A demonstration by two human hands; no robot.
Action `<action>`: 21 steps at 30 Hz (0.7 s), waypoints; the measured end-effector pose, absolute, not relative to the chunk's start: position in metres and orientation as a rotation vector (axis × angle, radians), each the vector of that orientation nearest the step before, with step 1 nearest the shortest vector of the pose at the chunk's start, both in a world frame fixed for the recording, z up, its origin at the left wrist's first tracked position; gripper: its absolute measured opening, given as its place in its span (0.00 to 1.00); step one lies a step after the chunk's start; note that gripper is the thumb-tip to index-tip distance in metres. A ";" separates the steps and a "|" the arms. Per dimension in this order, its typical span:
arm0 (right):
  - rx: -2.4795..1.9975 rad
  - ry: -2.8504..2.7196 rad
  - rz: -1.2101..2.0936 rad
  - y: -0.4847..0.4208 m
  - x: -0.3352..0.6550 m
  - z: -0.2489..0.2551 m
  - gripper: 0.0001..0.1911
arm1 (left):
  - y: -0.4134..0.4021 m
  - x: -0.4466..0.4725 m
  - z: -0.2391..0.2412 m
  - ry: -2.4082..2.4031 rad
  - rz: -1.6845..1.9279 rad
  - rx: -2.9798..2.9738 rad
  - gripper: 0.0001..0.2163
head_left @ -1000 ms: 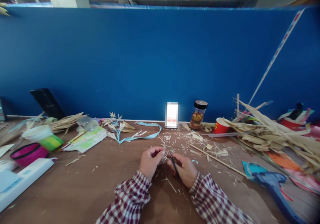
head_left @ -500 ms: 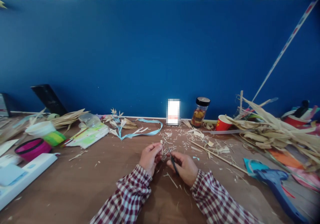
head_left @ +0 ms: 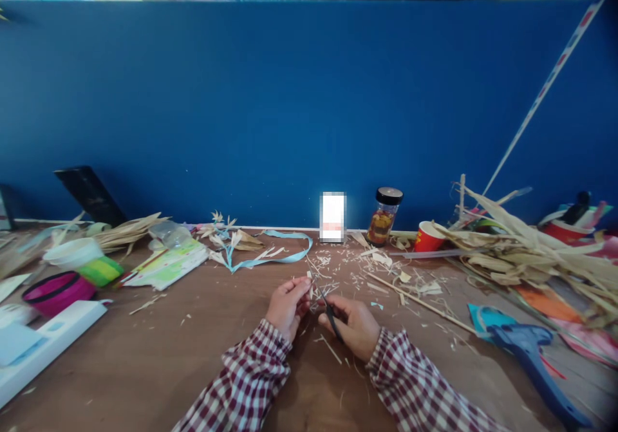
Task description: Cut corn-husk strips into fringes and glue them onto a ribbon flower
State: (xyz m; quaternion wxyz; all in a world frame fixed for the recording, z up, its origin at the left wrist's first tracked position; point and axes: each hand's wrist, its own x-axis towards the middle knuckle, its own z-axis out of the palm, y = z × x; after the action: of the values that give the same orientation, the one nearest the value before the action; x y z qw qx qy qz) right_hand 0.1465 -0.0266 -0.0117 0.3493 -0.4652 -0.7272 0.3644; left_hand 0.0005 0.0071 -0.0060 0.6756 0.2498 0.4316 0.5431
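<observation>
My left hand (head_left: 290, 306) is closed in a pinch on a small pale strip (head_left: 309, 279) that looks like dried husk. Just to its right, my right hand (head_left: 355, 326) grips black-handled scissors (head_left: 332, 319), their blades pointing up and left toward the strip. Whether the blades touch it is too small to tell. Around and beyond both hands, many thin pale clippings (head_left: 333, 261) lie scattered on the brown table (head_left: 193, 367). Behind my left hand rests a light-blue ribbon (head_left: 284, 260) beside pale husk flowers (head_left: 226, 242).
At the right are a blue glue gun (head_left: 526, 345), a heap of dried husks (head_left: 521, 252) and a red paper cup (head_left: 429, 236). A dark-lidded jar (head_left: 383, 219) stands near the blue partition (head_left: 241, 110). On the left lie a white power strip (head_left: 58, 335) and a magenta container (head_left: 60, 293).
The whole view has shifted slightly to the left. Both hands keep nearly the same pose, still holding the pale strip and the scissors.
</observation>
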 end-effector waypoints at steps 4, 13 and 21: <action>-1.201 -1.885 0.956 -0.027 0.146 -0.010 0.11 | 0.007 0.001 -0.006 0.978 1.215 0.575 0.07; -1.205 -1.878 0.954 -0.026 0.147 -0.013 0.11 | 0.005 0.001 -0.005 0.987 1.171 0.596 0.06; -1.196 -1.880 0.959 -0.025 0.147 -0.014 0.11 | 0.003 0.003 -0.002 1.002 1.155 0.633 0.06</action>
State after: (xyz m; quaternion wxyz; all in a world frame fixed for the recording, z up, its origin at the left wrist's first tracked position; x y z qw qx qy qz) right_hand 0.1469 -0.0251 -0.0138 0.3503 -0.4619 -0.7259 0.3701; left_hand 0.0030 0.0033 -0.0022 0.6768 0.2815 0.4458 0.5138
